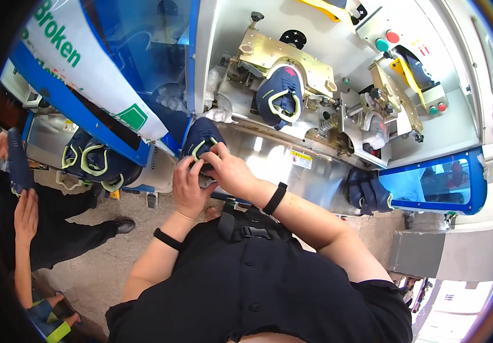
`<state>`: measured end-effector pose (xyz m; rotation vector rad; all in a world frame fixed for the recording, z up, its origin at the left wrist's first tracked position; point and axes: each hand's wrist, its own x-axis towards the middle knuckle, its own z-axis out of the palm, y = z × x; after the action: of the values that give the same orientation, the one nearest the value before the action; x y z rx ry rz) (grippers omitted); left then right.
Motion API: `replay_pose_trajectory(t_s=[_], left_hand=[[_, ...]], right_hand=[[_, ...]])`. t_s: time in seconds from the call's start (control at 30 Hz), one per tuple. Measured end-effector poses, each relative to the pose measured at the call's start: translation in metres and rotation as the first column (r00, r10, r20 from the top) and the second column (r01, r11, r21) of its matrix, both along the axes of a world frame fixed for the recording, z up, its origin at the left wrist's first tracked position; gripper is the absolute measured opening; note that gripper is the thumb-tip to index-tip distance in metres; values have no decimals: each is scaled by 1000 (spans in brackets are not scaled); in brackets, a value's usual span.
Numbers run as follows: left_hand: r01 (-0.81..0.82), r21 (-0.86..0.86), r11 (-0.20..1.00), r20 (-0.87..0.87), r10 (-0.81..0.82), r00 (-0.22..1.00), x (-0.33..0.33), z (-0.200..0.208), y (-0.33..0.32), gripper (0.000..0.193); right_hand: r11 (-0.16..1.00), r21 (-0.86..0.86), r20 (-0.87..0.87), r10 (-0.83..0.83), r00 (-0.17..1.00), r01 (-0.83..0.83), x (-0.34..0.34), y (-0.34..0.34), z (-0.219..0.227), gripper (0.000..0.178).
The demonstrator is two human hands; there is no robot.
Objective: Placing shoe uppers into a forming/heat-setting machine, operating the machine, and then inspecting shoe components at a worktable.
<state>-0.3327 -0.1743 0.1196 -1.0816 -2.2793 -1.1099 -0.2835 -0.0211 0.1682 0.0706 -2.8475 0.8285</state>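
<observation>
A navy shoe upper (pixel 202 130) with a pale green collar edge lies at the metal ledge in front of me, toe pointing away. My left hand (pixel 186 188) grips its near end with bent fingers. From the other side my right hand (pixel 232 170) pinches the same end, so both hands meet on it. My fingers hide most of that end. Farther off and to the right, another navy shoe upper (pixel 270 108) with a red mark sits on the machine, under a brass-coloured clamp plate (pixel 309 68).
The metal ledge (pixel 261 154) runs along the machine's front. Navy uppers (pixel 103 163) are grouped at left, and several more (pixel 366 191) stand at right. A second clamp station (pixel 392 94) and red and green buttons (pixel 392 36) are on the right. A co-worker's hand (pixel 26 214) holds a navy piece at far left.
</observation>
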Motion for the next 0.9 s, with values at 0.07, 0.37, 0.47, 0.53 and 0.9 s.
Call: replay_pose_trajectory(t_s=[0.07,0.37,0.47,0.53,0.9], left_hand=[[21,3,1000,-31,-21,999,-6,1,1,67],[178,214,960,-112,-157,981,-15,66,12,41],[217,27,976,-118,-212,970,-18,68,30,45],[43,-211,976,-60,-57,997,-13,61,45,50],[-23,-476,879,96,78,992,-22,14,49,60]], right_hand=[[1000,-19,-8,-4,1000,4,3,-5,21,36],[851,137,-479,-391,786,507,21,71,76,45],[838,276,-285,-396,873,470,20,89,48,44],[810,312,-262,-428,865,496,23,102,35,41],[760,91,-368,-575,731,643,19,96,88,35]])
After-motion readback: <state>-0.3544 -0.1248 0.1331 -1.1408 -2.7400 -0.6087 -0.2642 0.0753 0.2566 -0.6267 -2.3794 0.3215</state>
